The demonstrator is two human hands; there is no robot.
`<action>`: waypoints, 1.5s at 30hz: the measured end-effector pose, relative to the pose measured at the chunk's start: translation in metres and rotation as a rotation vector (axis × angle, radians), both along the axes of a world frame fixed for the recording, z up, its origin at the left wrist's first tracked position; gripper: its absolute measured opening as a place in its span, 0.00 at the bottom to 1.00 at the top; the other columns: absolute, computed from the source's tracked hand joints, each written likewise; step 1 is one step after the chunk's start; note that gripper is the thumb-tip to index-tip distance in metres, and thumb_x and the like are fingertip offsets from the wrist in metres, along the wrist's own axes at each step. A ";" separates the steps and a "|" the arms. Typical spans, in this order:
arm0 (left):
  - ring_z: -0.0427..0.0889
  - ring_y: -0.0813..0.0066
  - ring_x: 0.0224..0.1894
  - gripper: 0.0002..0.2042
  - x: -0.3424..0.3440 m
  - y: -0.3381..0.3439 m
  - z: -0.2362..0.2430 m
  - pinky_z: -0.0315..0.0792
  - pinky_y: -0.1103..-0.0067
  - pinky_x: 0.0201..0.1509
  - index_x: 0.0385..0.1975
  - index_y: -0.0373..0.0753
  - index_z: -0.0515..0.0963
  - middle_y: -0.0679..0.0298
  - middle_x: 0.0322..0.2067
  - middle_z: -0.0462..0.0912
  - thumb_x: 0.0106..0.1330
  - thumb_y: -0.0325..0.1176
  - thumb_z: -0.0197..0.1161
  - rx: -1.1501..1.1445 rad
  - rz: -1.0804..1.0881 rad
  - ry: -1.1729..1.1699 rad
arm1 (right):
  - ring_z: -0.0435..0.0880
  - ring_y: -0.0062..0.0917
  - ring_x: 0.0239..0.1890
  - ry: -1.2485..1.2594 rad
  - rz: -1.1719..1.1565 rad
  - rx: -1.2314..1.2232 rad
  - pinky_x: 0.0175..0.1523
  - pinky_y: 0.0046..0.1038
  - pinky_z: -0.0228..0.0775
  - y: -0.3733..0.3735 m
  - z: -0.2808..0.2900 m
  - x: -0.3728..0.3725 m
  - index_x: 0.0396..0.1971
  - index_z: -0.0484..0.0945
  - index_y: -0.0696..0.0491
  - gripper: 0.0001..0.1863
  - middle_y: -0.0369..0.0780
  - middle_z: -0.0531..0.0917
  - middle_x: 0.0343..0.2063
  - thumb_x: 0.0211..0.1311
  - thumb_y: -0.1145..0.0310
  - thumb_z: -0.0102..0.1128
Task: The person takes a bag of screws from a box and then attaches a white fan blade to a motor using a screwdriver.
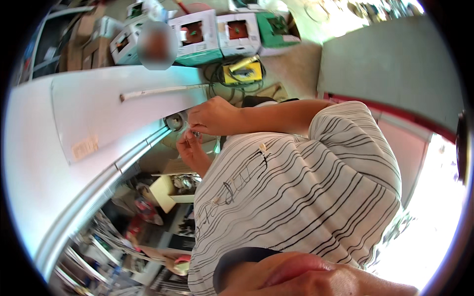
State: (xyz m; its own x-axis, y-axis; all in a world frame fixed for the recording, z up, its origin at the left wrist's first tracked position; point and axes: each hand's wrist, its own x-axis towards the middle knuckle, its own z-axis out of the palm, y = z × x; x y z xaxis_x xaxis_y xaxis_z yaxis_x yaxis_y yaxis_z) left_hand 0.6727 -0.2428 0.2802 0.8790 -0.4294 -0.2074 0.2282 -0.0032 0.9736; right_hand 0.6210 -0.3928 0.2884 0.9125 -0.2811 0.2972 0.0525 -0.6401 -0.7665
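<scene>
My right hand [212, 116] reaches in from the right with its fingers curled down and closed. Just below it, my left hand [193, 149] is held up with thumb and fingers pinched. A small shiny metal piece [196, 133] shows at the left fingertips, close under the right fingers; its exact kind is too small to tell. Whatever the right fingers grip is hidden. Beside the hands, to the left, is a round metal cup-like part [174, 122] by the end of a large white panel [106, 116]. On the panel lies a thin whitish rod [163, 92].
White and green cartons [197, 37] line the far side. A yellow box [243, 72] with black cable around it sits on the floor. An open carton of small parts [180, 185] and mixed clutter lie at lower left. A grey cabinet panel [385, 74] stands at right.
</scene>
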 end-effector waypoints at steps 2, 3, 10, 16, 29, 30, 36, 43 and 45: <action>0.73 0.78 0.48 0.13 0.013 0.000 -0.011 0.71 0.76 0.52 0.44 0.37 0.68 0.63 0.45 0.74 0.71 0.40 0.56 0.060 -0.124 0.008 | 0.81 0.31 0.28 0.005 -0.127 0.009 0.29 0.32 0.74 0.007 -0.007 -0.002 0.26 0.78 0.50 0.05 0.32 0.81 0.29 0.53 0.65 0.61; 0.73 0.78 0.48 0.13 0.015 0.002 -0.017 0.71 0.76 0.52 0.44 0.37 0.68 0.63 0.45 0.74 0.72 0.40 0.56 0.083 -0.187 0.014 | 0.81 0.31 0.27 0.012 -0.206 0.013 0.29 0.32 0.74 0.014 -0.010 -0.009 0.26 0.78 0.50 0.05 0.33 0.81 0.29 0.53 0.66 0.61; 0.71 0.80 0.42 0.13 0.034 -0.012 -0.030 0.68 0.82 0.43 0.46 0.37 0.64 0.63 0.42 0.71 0.75 0.41 0.47 0.053 -0.715 -0.241 | 0.81 0.34 0.27 0.043 -0.484 0.116 0.30 0.33 0.73 0.035 -0.003 -0.035 0.24 0.76 0.53 0.04 0.37 0.80 0.28 0.51 0.69 0.61; 0.72 0.79 0.36 0.11 0.020 -0.050 -0.017 0.69 0.79 0.40 0.43 0.37 0.65 0.62 0.34 0.72 0.76 0.39 0.46 0.039 -0.811 -0.390 | 0.81 0.35 0.29 0.087 -0.666 0.220 0.33 0.34 0.74 0.023 0.011 -0.054 0.26 0.76 0.54 0.06 0.38 0.80 0.27 0.50 0.69 0.61; 0.78 0.45 0.28 0.09 -0.066 -0.209 -0.003 0.70 0.63 0.29 0.37 0.39 0.69 0.50 0.25 0.77 0.74 0.37 0.47 0.008 -1.070 -0.642 | 0.83 0.41 0.27 0.173 -1.003 0.054 0.30 0.33 0.76 -0.088 0.001 -0.149 0.30 0.70 0.56 0.08 0.44 0.83 0.30 0.54 0.72 0.61; 0.77 0.45 0.27 0.08 -0.078 -0.232 -0.011 0.69 0.63 0.28 0.37 0.39 0.69 0.50 0.25 0.77 0.73 0.37 0.48 0.022 -1.064 -0.657 | 0.83 0.41 0.27 0.114 -1.018 0.038 0.29 0.33 0.76 -0.110 -0.006 -0.162 0.29 0.69 0.56 0.08 0.44 0.83 0.31 0.55 0.73 0.61; 0.78 0.47 0.27 0.07 -0.192 -0.408 -0.027 0.70 0.66 0.30 0.37 0.37 0.68 0.49 0.24 0.77 0.72 0.34 0.50 -0.040 -0.995 -0.657 | 0.80 0.46 0.24 0.025 -1.169 0.059 0.28 0.41 0.73 -0.278 -0.027 -0.260 0.30 0.68 0.54 0.09 0.46 0.80 0.21 0.59 0.68 0.59; 0.77 0.43 0.30 0.07 -0.319 -0.592 0.011 0.70 0.62 0.30 0.37 0.37 0.67 0.47 0.26 0.77 0.72 0.34 0.48 -0.178 -0.989 -0.525 | 0.82 0.37 0.19 -0.026 -1.398 -0.084 0.24 0.31 0.71 -0.457 0.017 -0.372 0.30 0.66 0.54 0.12 0.45 0.79 0.17 0.62 0.66 0.60; 0.77 0.45 0.29 0.08 -0.349 -0.630 0.015 0.70 0.64 0.30 0.36 0.37 0.66 0.47 0.25 0.76 0.73 0.35 0.47 -0.225 -0.997 -0.464 | 0.82 0.36 0.19 0.018 -1.494 -0.025 0.24 0.30 0.71 -0.486 0.027 -0.401 0.30 0.67 0.54 0.12 0.44 0.79 0.17 0.62 0.65 0.60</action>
